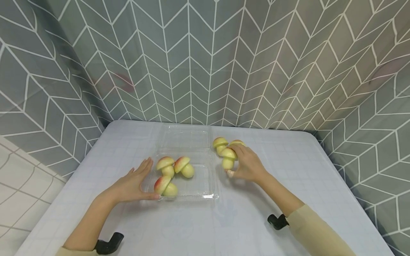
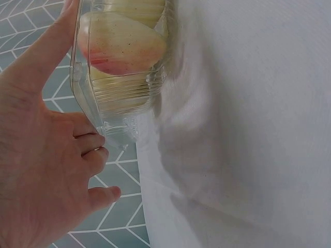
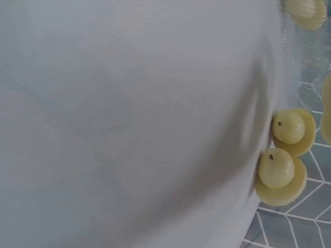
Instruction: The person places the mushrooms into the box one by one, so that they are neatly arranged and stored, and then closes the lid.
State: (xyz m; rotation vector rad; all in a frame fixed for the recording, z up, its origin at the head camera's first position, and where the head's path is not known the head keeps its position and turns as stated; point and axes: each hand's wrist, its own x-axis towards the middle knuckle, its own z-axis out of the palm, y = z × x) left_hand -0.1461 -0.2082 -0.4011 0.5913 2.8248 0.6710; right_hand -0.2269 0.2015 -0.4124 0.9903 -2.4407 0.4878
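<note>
A clear plastic clamshell box (image 1: 200,186) lies on the table with its lid (image 1: 185,137) folded back. Three yellow toy mushrooms with reddish caps sit in its left part, one of them (image 1: 166,186) at the front corner. My left hand (image 1: 131,183) is spread along the box's left side, its thumb at the front left corner and its fingertips by the side edge. Right of the box, my right hand (image 1: 248,163) pinches a toy mushroom (image 1: 228,159) between thumb and fingers. Behind it stand two more, a toy mushroom (image 1: 220,143) and another partly hidden by the hand.
A white cloth covers the table (image 1: 192,227), whose far edge meets a grey curtain (image 1: 205,64) with a white herringbone pattern. More of this curtain hangs at both sides. In the right wrist view, two toy mushrooms (image 3: 282,170) stand together beside the box.
</note>
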